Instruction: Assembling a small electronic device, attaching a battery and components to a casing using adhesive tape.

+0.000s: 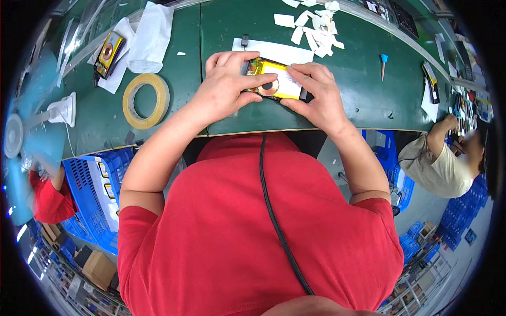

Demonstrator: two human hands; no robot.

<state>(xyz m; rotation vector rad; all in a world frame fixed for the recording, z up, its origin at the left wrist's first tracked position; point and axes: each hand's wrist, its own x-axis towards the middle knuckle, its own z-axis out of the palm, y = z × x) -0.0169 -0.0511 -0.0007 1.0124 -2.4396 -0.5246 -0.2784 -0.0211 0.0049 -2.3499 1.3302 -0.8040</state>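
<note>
An opened power bank lies on the green table in front of me, with a black case, a yellow-edged white battery and a green circuit board at its left end. A round copper coil sits on it. My left hand closes on the left end, its index finger stretched over the coil and its thumb at the near edge. My right hand grips the right end, fingers on the far corner and thumb on the near side. Under the far side shows a white paper sheet; a small black plug stands beside it.
A tape roll lies left of my forearm. Behind it are a second opened power bank and a white bag. White paper scraps pile at the back. A blue-capped tool lies right; a co-worker sits at far right.
</note>
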